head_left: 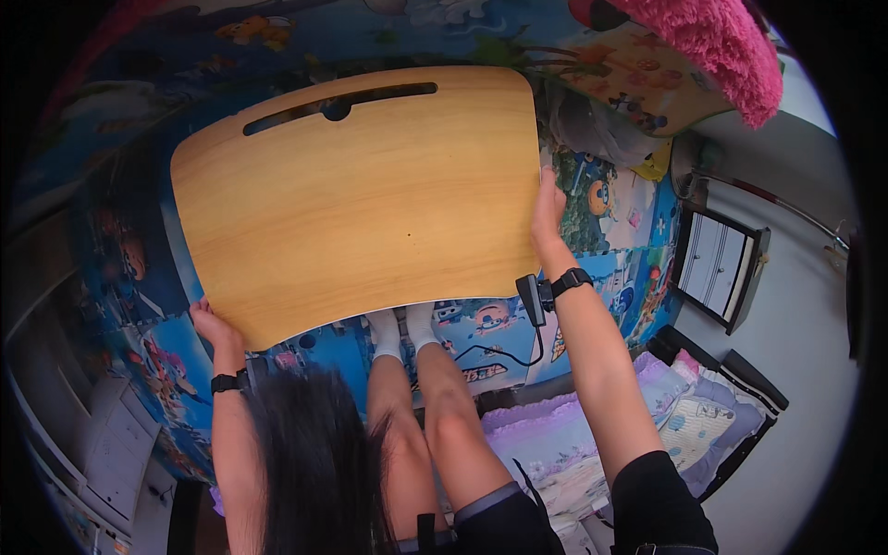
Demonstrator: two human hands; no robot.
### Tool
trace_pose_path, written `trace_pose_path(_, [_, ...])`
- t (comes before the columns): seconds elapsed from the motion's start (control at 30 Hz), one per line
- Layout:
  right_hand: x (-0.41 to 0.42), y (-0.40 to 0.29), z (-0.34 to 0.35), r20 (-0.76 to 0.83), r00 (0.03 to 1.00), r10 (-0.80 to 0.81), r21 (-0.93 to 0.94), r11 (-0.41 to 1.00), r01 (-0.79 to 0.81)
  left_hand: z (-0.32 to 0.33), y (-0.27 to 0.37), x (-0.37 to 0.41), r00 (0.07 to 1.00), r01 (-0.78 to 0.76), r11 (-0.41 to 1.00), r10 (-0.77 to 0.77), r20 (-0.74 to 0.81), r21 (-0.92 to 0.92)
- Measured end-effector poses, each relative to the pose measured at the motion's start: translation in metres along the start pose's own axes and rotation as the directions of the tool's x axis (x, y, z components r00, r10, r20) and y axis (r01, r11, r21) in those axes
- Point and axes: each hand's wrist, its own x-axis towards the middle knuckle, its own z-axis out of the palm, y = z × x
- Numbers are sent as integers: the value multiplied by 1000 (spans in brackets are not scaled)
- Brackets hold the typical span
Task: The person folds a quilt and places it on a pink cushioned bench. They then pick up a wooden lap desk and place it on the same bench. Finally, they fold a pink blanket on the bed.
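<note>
A wood-grain lap desk top (361,208) with rounded corners, a curved near edge and a long slot near its far edge fills the middle of the view. My left hand (216,326) grips its near left corner, fingers partly hidden at the edge. On the right side edge, my right hand (548,211) holds the board, its fingertips out of sight behind it. Both wrists carry black straps with small devices; a black cable hangs from the right one (533,298). Whatever is under the board cannot be seen.
Cartoon-printed foam mats (485,333) cover the floor under my white-socked feet (420,326). A bed with purple bedding (548,430) lies at lower right, a dark-framed cabinet (718,263) at right, pink plush (721,48) at upper right, white drawers (118,451) at lower left.
</note>
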Motion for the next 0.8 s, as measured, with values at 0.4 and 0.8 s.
trace_pose_path(0.4, [32,37,83,24,993,-115,-88,989,117,20,-12,102,993,-117,978,111,44,172])
trace_pose_path(0.8, [-144,34,-152,441,888,129,-295,955,8,-44,85,-26,911,-411,664,314,266,625])
